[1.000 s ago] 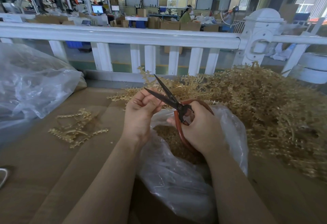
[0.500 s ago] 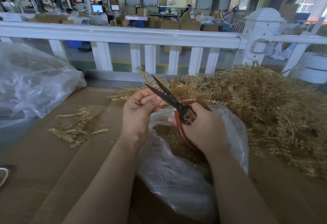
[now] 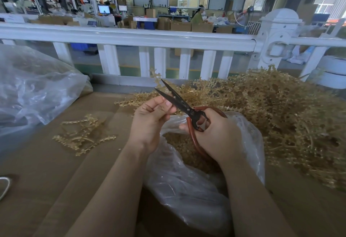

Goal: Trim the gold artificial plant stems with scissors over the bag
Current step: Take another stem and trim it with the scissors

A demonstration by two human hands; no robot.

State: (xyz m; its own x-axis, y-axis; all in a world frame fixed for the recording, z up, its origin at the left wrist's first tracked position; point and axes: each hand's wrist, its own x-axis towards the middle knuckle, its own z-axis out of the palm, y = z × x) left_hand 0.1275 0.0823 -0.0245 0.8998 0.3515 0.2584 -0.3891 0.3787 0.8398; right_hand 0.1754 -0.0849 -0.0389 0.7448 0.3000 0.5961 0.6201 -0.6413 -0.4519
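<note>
Railing [image 3: 131,38] behind stem heap [image 3: 280,115]

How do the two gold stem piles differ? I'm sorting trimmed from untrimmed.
The small pile lies left of the hands, a few loose sprigs spread flat on the cardboard. The big heap sits on the right, a deep tangled mound behind and beside the bag. Both are the same gold plastic stems.

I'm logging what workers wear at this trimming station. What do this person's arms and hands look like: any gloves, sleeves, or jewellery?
Both forearms are bare as far as the head view shows, with no sleeve edge in sight. The left hand and the right hand wear no gloves. No watch, bracelet or ring shows on the visible sides of wrists and fingers. The left thumbnail looks short and unpainted.
</note>
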